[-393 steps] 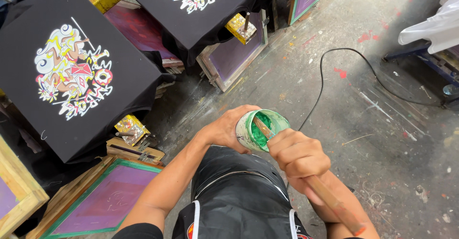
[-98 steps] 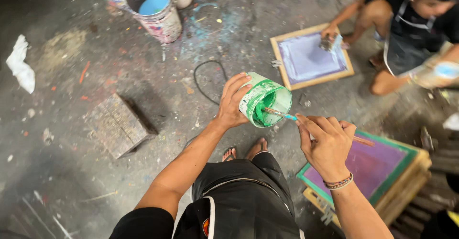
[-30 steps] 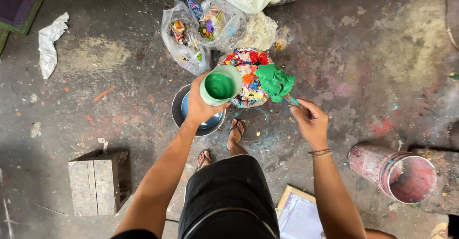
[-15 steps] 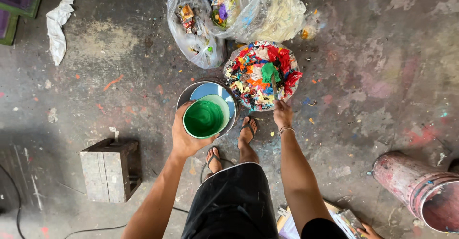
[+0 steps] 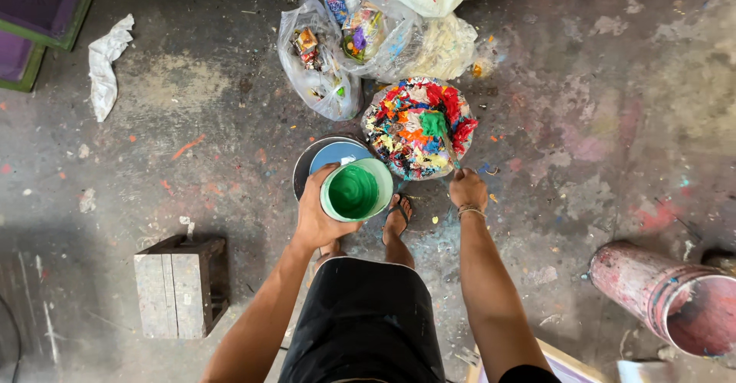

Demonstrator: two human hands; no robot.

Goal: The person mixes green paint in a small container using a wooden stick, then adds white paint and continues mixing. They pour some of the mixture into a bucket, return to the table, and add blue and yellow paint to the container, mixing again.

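You're standing over a paint-stained concrete floor (image 5: pixel 598 122), and your left hand (image 5: pixel 316 216) is gripping a small tub of green ink (image 5: pixel 356 190) by its side, fingers wrapped around the wall, the open mouth facing up at you near the centre of the view. Just behind it, at about 11 o'clock from the tub, a bucket holding blue paint (image 5: pixel 326 156) is sitting on the floor, partly covered by the tub. Your right hand (image 5: pixel 468 190) is reaching down at 3 o'clock from the tub, closed around the handle of a stick-like tool (image 5: pixel 451 151) whose tip is carrying a green wad (image 5: pixel 434 122) into a bin heaped with multicoloured paint rags (image 5: pixel 414 128). That bin is lying at 1 o'clock from the tub, just beside the bucket. Clear plastic bags of rubbish (image 5: pixel 360 42) are bunching up at 12 o'clock beyond it. Your sandalled foot (image 5: pixel 399 216) is showing between your two arms. At 8 o'clock a small wooden block (image 5: pixel 178 285) is sitting apart, at 10 o'clock a crumpled white cloth (image 5: pixel 105 62) is lying well off, and at 4 o'clock a pink-stained bucket (image 5: pixel 675 300) is lying on its side.
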